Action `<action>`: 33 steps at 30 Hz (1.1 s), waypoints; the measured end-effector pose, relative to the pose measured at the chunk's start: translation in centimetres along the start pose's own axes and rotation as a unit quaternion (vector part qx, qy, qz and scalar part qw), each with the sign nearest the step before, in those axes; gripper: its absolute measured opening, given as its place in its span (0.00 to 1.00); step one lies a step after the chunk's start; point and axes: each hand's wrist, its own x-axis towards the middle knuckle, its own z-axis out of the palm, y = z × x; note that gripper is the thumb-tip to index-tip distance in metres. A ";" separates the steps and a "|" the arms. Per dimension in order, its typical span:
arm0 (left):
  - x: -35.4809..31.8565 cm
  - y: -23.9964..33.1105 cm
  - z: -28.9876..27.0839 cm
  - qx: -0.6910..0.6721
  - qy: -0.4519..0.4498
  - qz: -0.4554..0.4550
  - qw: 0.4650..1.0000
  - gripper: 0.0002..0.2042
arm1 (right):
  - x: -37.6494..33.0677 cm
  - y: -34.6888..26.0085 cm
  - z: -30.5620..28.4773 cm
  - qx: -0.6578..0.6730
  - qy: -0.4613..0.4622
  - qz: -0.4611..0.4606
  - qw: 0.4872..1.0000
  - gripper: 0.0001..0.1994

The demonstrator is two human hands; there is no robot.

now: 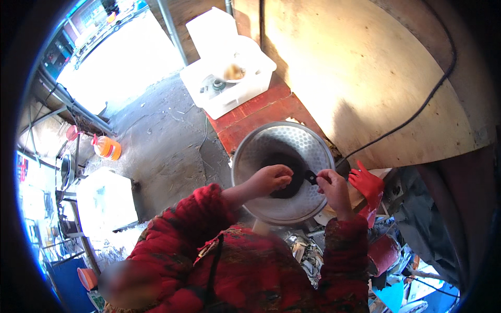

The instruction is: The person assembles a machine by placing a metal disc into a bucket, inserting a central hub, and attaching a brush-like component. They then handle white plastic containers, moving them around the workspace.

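You stand at a red bench [261, 112] against a plywood wall [365, 73], with a grey concrete floor [162, 141] to your left. On the bench in front of you rests a round steel basin [282, 172], dimpled inside, and a small black pan [287, 180] lies in it. Your left hand [271, 178] curls its fingers onto the pan's rim; your right hand [333, 188] pinches the pan's black handle [311, 178]. Farther back, a white tub [229, 78] holds a bowl of brownish stuff [233, 72]. An orange jug [107, 147] stands on the floor.
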 end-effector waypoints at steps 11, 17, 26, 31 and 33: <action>6.5 0.6 -4.5 0.300 0.034 0.024 0.953 0.09 | 5.3 1.6 6.2 0.094 0.007 0.056 0.994 0.05; 9.3 -1.9 -4.0 0.580 -0.040 -0.054 0.812 0.08 | 5.8 6.1 9.4 0.049 0.029 0.168 0.984 0.06; 11.3 -2.7 -3.9 0.617 -0.137 0.004 0.775 0.08 | 5.9 8.9 11.9 0.092 0.099 0.192 0.972 0.07; 12.4 -3.0 -4.0 0.626 -0.186 0.043 0.756 0.08 | 5.9 8.8 12.5 0.117 0.122 0.218 0.961 0.10; 12.6 -3.0 -3.9 0.640 -0.206 0.055 0.738 0.08 | 5.8 8.4 12.5 0.127 0.123 0.233 0.956 0.10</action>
